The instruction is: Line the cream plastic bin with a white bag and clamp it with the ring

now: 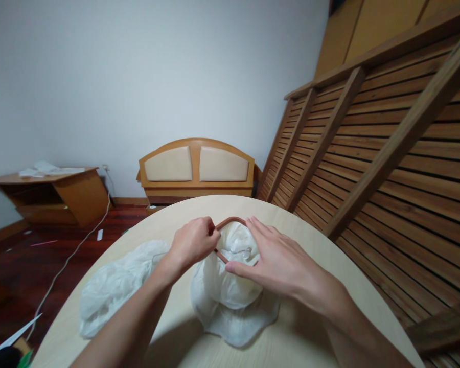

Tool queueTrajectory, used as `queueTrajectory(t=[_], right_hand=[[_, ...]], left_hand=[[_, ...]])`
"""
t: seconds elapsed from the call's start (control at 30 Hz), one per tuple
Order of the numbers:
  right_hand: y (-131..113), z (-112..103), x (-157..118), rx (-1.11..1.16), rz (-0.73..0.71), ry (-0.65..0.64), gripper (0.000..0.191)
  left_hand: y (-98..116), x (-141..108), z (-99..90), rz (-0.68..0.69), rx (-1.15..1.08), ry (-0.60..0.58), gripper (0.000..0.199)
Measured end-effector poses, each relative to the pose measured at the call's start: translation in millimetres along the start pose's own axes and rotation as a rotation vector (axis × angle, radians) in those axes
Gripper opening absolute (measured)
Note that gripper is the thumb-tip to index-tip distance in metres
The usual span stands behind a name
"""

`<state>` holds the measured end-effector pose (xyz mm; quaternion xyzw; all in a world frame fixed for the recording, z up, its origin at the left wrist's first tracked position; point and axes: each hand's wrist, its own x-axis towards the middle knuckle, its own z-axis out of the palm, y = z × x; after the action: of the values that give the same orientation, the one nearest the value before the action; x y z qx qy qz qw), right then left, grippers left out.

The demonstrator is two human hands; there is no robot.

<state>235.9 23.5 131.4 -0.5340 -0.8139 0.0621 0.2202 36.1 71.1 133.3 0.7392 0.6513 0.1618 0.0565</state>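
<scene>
A thin brown band (233,220) forms a loop around the top of a bunched white plastic bag (230,291) on the round table. My left hand (195,237) is closed, pinching the band at the left side of the loop. Around the loop's right side my right hand (279,255) is spread, its thumb near the lower edge and its fingertips touching the upper edge. Crumpled translucent plastic shows inside the loop. My right palm and fingers hide the loop's right end. Another crumpled white plastic bag (115,286) lies left of my left forearm.
The pale round table (176,212) has its far edge just beyond my hands. Behind it stands a wooden headboard (195,163) against the wall. Wooden slatted frames (368,168) lean at right. A low desk (76,194) with papers and a white cable (76,250) are at left.
</scene>
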Motion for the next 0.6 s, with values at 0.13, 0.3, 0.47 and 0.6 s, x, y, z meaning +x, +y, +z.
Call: queueTrajectory(t=[0.13,0.3,0.47,0.6], right_hand=[[-4.1,-1.9,0.9,-0.035,0.12,-0.092,0.119],[1.1,-5.0,2.6,-0.03,0.119,-0.126,0.119],[5.8,-5.4,1.3,-0.013,0.073,-0.123,0.115],[11.5,-12.0,3.4,0.038,-0.065,-0.151,0.104]], left_hand=[[4.9,-7.8,-8.0,-0.02,0.063,-0.036,0.024],[2.9,-11.7,-7.6,0.01,0.061,-0.027,0.029],[-10.6,-3.3,0.5,0.436,-0.24,0.111,0.061],[-16.4,0.9,2.4,0.631,-0.372,-0.079,0.089]])
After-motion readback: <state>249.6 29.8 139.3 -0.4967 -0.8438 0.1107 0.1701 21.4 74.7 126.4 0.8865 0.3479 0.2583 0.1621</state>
